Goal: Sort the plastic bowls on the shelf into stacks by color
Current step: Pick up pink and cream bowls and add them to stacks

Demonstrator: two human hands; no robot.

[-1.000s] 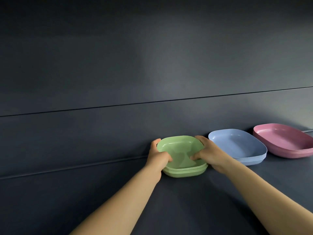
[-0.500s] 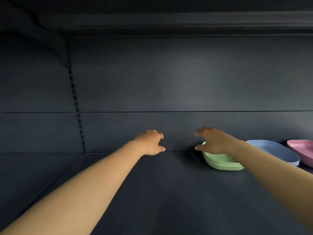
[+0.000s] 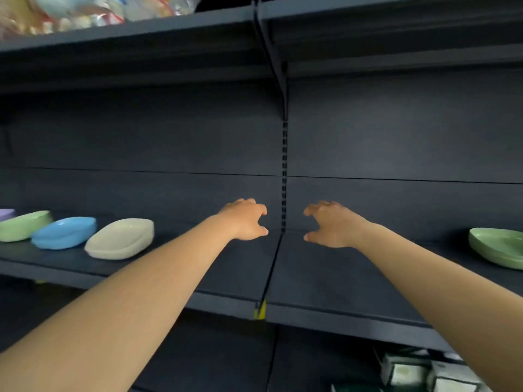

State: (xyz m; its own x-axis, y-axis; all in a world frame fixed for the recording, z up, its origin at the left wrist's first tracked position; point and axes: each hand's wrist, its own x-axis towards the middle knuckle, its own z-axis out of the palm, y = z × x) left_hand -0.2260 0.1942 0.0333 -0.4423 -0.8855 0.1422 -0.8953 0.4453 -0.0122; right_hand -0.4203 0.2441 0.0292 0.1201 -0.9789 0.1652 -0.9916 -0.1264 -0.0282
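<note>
Both my arms reach over the dark shelf (image 3: 325, 281). My left hand (image 3: 244, 220) and my right hand (image 3: 328, 224) hover side by side above its middle, fingers loosely curled, holding nothing. The green bowl stack (image 3: 499, 246) stands at the far right edge, well away from my right hand. To the left, a cream bowl (image 3: 121, 239), a blue bowl (image 3: 65, 232) and a green bowl (image 3: 24, 224) lie in a row, each apart from my left hand. A purple bowl (image 3: 6, 214) peeks in at the left edge.
A slotted upright post (image 3: 284, 171) divides the back panel between my hands. An upper shelf (image 3: 141, 32) carries blurred colourful packages. White boxes (image 3: 418, 372) sit on a lower level at bottom right.
Both hands let go of the green stack and moved left across the shelf. The view swung left: the green stack is now at the far right and more bowls have come into view.
</note>
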